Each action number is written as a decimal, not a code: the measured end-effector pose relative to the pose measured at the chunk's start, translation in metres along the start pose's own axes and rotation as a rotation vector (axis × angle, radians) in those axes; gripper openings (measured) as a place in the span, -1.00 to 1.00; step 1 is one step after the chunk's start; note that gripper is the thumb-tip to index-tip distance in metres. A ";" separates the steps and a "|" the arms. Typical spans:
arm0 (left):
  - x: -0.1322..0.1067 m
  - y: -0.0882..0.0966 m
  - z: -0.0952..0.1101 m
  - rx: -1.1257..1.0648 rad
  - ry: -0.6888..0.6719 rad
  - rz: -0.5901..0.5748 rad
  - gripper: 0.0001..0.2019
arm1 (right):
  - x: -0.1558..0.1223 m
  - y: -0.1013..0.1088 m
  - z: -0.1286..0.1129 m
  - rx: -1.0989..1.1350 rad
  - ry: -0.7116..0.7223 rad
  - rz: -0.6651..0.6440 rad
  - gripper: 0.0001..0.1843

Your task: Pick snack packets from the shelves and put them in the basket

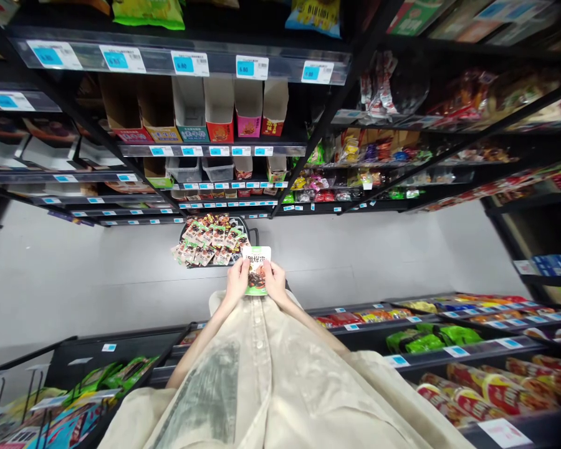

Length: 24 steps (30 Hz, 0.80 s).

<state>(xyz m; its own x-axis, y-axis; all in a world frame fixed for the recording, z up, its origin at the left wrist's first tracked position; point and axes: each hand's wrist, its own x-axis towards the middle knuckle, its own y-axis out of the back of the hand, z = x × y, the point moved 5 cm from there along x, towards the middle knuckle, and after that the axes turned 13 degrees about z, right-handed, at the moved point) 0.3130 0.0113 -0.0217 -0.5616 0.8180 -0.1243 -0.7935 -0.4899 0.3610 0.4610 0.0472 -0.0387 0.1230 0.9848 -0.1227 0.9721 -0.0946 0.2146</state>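
Both my hands hold one small snack packet, white at the top, green-edged, with a dark picture. My left hand grips its left side with the fingers closed on it. My right hand grips its right side the same way. The packet sits just above my pale shirt front. On the floor right beyond it stands a dark shopping basket heaped with several similar small packets.
Black store shelves with blue price tags rise ahead, carrying open cardboard display boxes and snack bags. Lower shelves with green and red packets flank me on both sides. Grey floor runs between them.
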 end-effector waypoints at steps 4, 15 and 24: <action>0.002 0.000 -0.005 -0.011 0.000 0.007 -0.55 | 0.000 0.001 0.002 0.002 -0.003 0.006 -0.42; 0.001 -0.002 -0.010 -0.064 0.019 -0.048 -0.56 | 0.000 0.002 -0.001 0.068 -0.089 0.028 -0.40; -0.002 0.002 0.001 -0.019 -0.037 -0.043 -0.62 | -0.001 0.002 -0.004 0.088 -0.096 0.024 -0.41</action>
<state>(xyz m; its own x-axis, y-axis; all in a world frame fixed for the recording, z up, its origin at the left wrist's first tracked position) 0.3124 0.0089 -0.0198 -0.5181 0.8488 -0.1052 -0.8214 -0.4594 0.3381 0.4618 0.0466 -0.0345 0.1606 0.9641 -0.2115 0.9819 -0.1342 0.1337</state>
